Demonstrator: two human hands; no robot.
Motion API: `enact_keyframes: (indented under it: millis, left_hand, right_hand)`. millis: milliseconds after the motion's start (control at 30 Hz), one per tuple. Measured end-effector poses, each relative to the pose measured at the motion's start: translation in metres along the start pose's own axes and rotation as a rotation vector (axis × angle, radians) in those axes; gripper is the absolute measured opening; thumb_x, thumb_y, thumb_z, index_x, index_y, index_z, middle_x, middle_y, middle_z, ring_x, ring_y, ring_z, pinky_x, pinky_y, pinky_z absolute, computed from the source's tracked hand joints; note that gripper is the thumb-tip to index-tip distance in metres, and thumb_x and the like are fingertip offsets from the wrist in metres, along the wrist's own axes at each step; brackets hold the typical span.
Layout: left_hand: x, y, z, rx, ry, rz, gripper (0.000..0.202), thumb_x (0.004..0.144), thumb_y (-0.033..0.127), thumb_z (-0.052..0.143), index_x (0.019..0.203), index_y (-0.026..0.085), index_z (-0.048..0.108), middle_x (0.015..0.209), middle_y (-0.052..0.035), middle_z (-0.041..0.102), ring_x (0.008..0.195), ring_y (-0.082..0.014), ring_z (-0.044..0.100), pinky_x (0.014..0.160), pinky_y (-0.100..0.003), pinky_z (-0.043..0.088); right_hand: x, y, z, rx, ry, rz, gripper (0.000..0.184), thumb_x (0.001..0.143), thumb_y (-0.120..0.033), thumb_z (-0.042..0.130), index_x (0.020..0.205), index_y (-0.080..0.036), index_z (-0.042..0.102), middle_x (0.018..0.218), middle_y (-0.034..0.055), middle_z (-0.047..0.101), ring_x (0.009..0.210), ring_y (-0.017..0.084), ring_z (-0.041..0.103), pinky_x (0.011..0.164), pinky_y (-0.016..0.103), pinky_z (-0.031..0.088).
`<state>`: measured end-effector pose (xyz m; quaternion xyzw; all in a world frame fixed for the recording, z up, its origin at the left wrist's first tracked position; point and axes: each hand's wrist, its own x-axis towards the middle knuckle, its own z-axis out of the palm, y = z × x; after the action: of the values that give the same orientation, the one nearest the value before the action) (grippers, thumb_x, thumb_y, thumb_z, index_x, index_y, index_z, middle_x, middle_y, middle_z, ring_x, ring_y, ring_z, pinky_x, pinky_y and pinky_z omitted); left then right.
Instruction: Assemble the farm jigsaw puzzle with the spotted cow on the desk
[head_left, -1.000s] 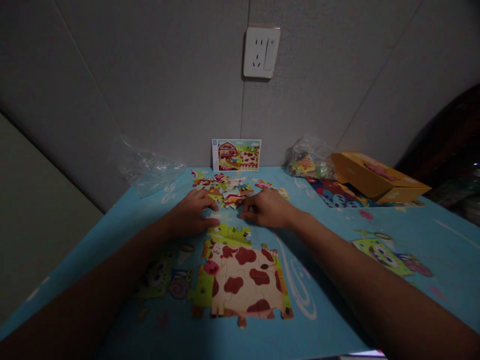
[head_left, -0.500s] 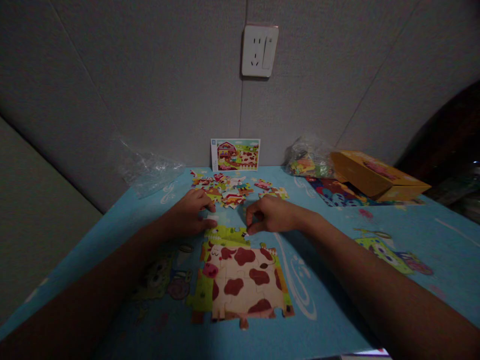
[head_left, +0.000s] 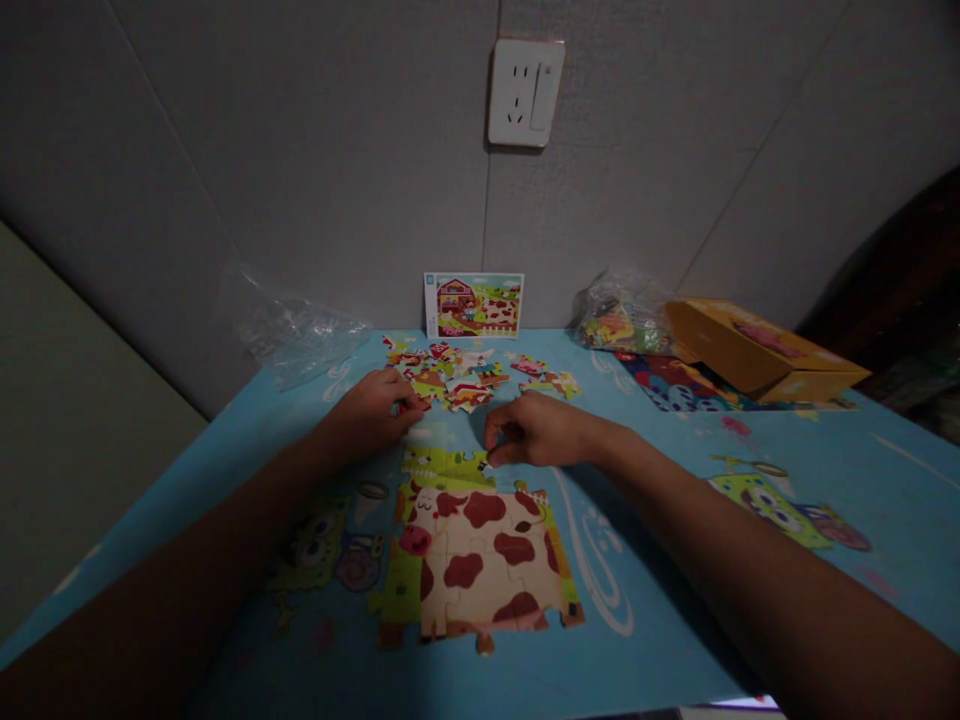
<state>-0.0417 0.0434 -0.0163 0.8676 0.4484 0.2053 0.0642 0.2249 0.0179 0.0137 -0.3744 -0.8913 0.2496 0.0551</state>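
A partly joined jigsaw puzzle [head_left: 495, 545] lies on the blue tablecloth, showing a white cow with brown patches. Along its top edge runs a green strip of joined pieces [head_left: 442, 465]. My right hand [head_left: 544, 428] pinches the right end of this strip, thumb and forefinger close together at a small black-and-white detail. Farther up and left, my left hand [head_left: 371, 412] is closed at the near edge of a pile of loose puzzle pieces [head_left: 469, 388]. A reddish piece shows between its thumb and forefinger, partly hidden by the fingers.
A picture card [head_left: 476, 305] of the farm scene leans on the wall behind the pile. Left of it lies a clear plastic bag [head_left: 315, 340]. To the right stand a filled plastic bag [head_left: 622, 315] and a yellow box [head_left: 780, 355] on a colourful sheet [head_left: 667, 390].
My left hand has left the green strip and moved away from me to the loose pieces, closing on one. My right hand stays at the strip's right end.
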Motion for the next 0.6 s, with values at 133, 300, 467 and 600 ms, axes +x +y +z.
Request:
enact_keyframes:
  millis: [133,300,467,600]
  left_hand:
    - [0.0004,-0.0008,-0.0025,-0.006,-0.005,-0.053,0.015,0.080,0.026,0.061,0.087,0.017,0.070,0.095,-0.0069,0.066,0.092,-0.0221,0.061,0.088,-0.036,0.046]
    - [0.0014,0.0015,-0.0067,0.074,0.001,-0.152,0.023,0.076,0.035,0.067,0.089,0.016,0.068,0.093,-0.0066,0.067,0.089,-0.0235,0.061,0.082,-0.034,0.046]
    - [0.0025,0.0020,-0.0088,0.094,-0.029,-0.309,0.029,0.075,0.045,0.067,0.086,0.018,0.070,0.094,-0.0071,0.070,0.086,-0.0241,0.063,0.076,-0.033,0.045]
    - [0.0030,0.0030,-0.0095,0.070,-0.019,-0.321,0.027,0.075,0.045,0.065,0.083,0.020,0.072,0.089,-0.0060,0.072,0.081,-0.0231,0.064,0.072,-0.031,0.045]
  right_hand:
    - [-0.0007,0.0003,0.0000,0.000,0.006,-0.018,0.014,0.076,-0.021,0.076,0.089,-0.015,0.073,0.063,-0.0045,0.054,0.056,0.008,0.046,0.056,0.022,0.030]
    - [-0.0006,-0.0017,0.0003,0.001,-0.001,-0.006,0.016,0.077,-0.024,0.075,0.091,-0.016,0.073,0.063,-0.0042,0.055,0.056,0.008,0.046,0.057,0.022,0.030]
    - [-0.0003,-0.0063,0.0012,0.010,-0.019,0.009,0.016,0.076,-0.025,0.075,0.090,-0.016,0.072,0.063,-0.0040,0.054,0.056,0.009,0.046,0.057,0.023,0.030]
    - [0.0006,-0.0060,0.0020,0.010,-0.013,0.002,0.016,0.076,-0.025,0.074,0.089,-0.016,0.072,0.062,-0.0038,0.054,0.056,0.009,0.046,0.057,0.023,0.030]
